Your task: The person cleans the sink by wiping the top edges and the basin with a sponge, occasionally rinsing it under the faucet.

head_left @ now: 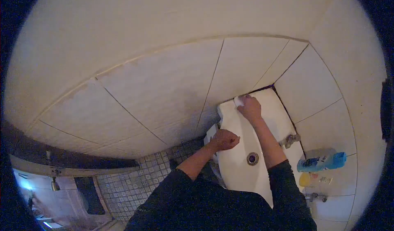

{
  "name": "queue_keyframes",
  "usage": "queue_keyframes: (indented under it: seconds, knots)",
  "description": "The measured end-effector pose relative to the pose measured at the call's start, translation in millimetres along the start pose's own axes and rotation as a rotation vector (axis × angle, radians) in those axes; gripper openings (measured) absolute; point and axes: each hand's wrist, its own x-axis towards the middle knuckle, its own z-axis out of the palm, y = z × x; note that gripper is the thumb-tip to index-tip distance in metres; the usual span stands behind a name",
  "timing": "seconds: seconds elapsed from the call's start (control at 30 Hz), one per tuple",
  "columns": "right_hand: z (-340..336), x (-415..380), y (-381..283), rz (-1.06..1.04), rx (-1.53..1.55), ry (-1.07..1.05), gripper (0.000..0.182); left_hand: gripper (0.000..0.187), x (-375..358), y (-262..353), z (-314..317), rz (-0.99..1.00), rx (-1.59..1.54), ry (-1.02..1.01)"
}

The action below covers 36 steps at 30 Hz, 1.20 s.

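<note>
Two bare hands work at a white ceramic washbasin (242, 165), which is fixed into a corner where large pale wall tiles (164, 95) meet. The basin is glossy and smooth, with a broad flat rim and a round metal drain (252, 158) low in its bowl. Below and left of it lies a floor of small patterned mosaic tiles (127, 181). Dark sleeves cover both forearms up to near the elbow.

On the basin's right edge sits a metal tap (290, 140). Beyond it, against the right wall, a blue bottle (322, 162) with a white label lies on its side, and a smaller yellow container (305, 179) sits just below it.

The right hand (250, 108) reaches to the far corner of the basin rim, its fingers pressed down on a small white pad or cloth (239, 101); what the pad is made of cannot be told. The pad lies touching the rim, close to the dark seam at the wall. The left hand (223, 140) rests on the basin's left edge with its fingers clenched into a fist, and whether anything is inside cannot be told.
</note>
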Motion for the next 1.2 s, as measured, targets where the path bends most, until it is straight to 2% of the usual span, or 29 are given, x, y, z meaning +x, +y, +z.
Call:
queue_keyframes:
  seconds: [0.07, 0.13, 0.2, 0.27, 0.33, 0.4, 0.43, 0.47, 0.53, 0.57, 0.6, 0.67, 0.77, 0.8, 0.87, 0.9, 0.97, 1.0, 1.07, 1.1, 1.13, 1.2]
  knots:
    - [7.2, -7.0, -14.2, -0.041, -0.077, 0.012, 0.043, 0.038, 1.8, 0.6, -3.0, 0.003, -0.061, -0.043]
    - [8.1, -17.0, -26.4, -0.307, 0.002, 0.048, 0.043, 0.037, 2.0, 1.0, -1.9, 0.016, -0.052, -0.029]
    - [9.0, -8.0, -9.8, -0.261, 0.06, 0.013, 0.045, 0.037, -0.1, 1.8, -1.0, 0.024, -0.041, -0.012]
    - [-4.9, -1.8, -5.9, -0.019, -0.008, -0.049, 0.047, 0.037, 0.5, 4.1, -2.5, 0.01, -0.018, -0.008]
    - [3.0, -8.6, -14.1, -0.081, -0.108, -0.008, 0.046, 0.037, 1.4, 5.7, -3.5, 0.0, -0.001, -0.023]
    - [4.1, -22.0, -23.3, -0.34, -0.124, 0.051, 0.049, 0.037, 2.6, 5.5, -3.6, -0.01, 0.016, -0.039]
    - [0.4, -20.5, -19.9, -0.319, -0.063, -0.052, 0.055, 0.037, 1.3, 5.7, -3.0, 0.024, -0.02, -0.015]
    - [3.0, -21.1, -7.4, -0.32, -0.064, -0.053, 0.055, 0.036, 1.1, 5.5, -3.2, 0.058, -0.054, 0.012]
    - [2.9, -21.5, 12.8, -0.246, 0.169, 0.09, 0.055, 0.036, 1.8, 6.0, -5.6, 0.034, -0.039, -0.008]
    - [-2.4, -26.6, 17.3, -0.097, 0.315, 0.071, 0.059, 0.035, 2.6, 6.5, -5.4, 0.008, -0.028, -0.033]
    - [1.2, -29.1, 22.1, -0.099, 0.311, 0.068, 0.059, 0.035, 3.5, 5.1, -2.7, 0.007, -0.031, -0.031]
    - [13.7, -33.7, 36.9, -0.087, 0.278, 0.198, 0.061, 0.034, 3.6, 0.2, 4.2, 0.045, -0.017, 0.007]
    - [20.5, -40.3, 43.6, -0.138, 0.329, 0.105, 0.06, 0.034, 2.5, 2.9, 3.4, 0.062, -0.06, 0.055]
    - [10.9, -42.4, 38.2, -0.137, 0.328, 0.105, 0.06, 0.034, 3.2, 4.5, 0.7, 0.064, -0.061, 0.055]
    - [-15.4, -49.2, 14.2, -0.057, 0.158, -0.091, 0.059, 0.033, 3.5, 7.6, -4.6, 0.07, -0.041, 0.014]
    - [-10.6, -50.4, 5.8, -0.056, 0.155, -0.093, 0.059, 0.033, 2.9, 7.3, -3.3, 0.07, -0.044, 0.014]
    - [0.8, -53.8, -5.5, -0.195, -0.004, -0.1, 0.059, 0.032, 2.9, 6.8, -0.2, 0.054, -0.047, 0.029]
    - [-0.6, -52.5, -6.8, -0.195, -0.005, -0.098, 0.059, 0.032, 3.8, 6.5, 0.2, 0.056, -0.046, 0.031]
    - [-3.3, -48.8, -8.2, -0.168, -0.08, -0.146, 0.06, 0.032, 2.5, 6.2, 2.5, 0.077, -0.066, 0.062]
    - [-10.1, -38.3, -4.6, -0.074, -0.119, -0.219, 0.061, 0.032, 1.7, 6.1, 5.3, 0.076, -0.071, 0.062]
    - [-7.1, -39.6, -3.9, -0.073, -0.121, -0.22, 0.061, 0.032, 2.3, 5.0, 7.1, 0.081, -0.07, 0.063]
    - [-4.3, -41.1, -10.2, -0.197, -0.108, -0.084, 0.058, 0.032, 3.8, 3.9, 2.3, 0.087, -0.06, 0.069]
